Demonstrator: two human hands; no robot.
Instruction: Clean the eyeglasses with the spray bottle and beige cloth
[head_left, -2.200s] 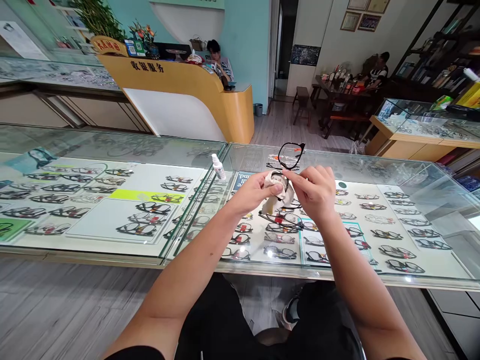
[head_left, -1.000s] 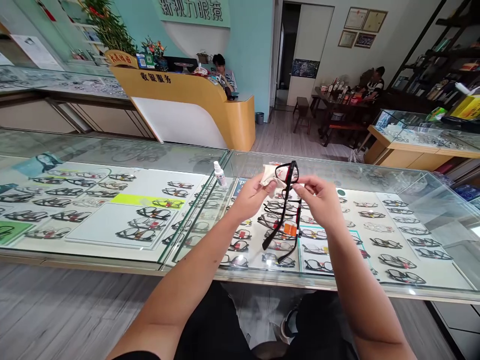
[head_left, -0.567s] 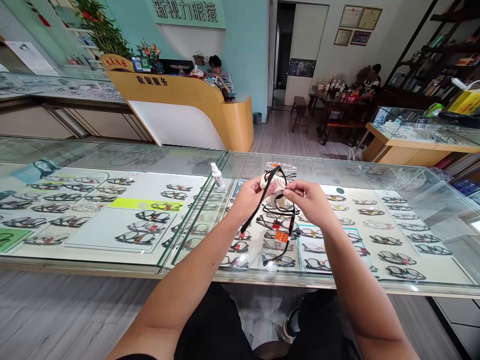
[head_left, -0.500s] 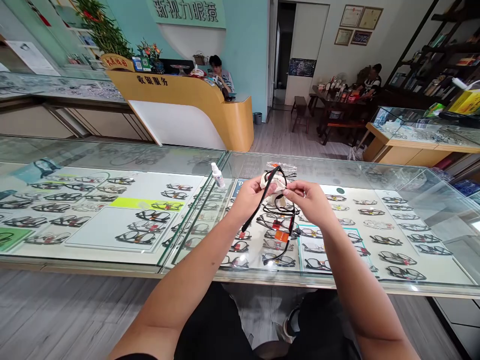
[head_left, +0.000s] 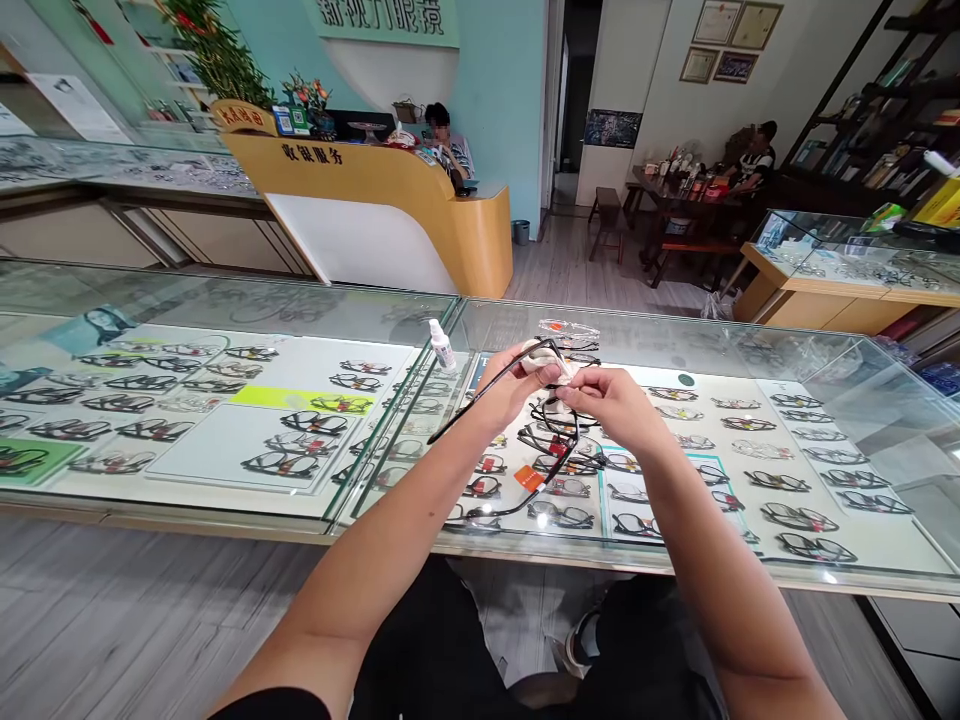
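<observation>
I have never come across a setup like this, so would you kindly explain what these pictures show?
There is no machine here: you see a person's own bare hands and forearms. The camera is worn on that person's head, looking forward and down.

In front is a glass display counter, with rows of spectacles under the glass. A small white bottle stands on top.

The left hand holds a pale cloth against a pair of black-framed glasses; the right hand grips the frame with its fingertips. An orange tag hangs on one temple.
</observation>
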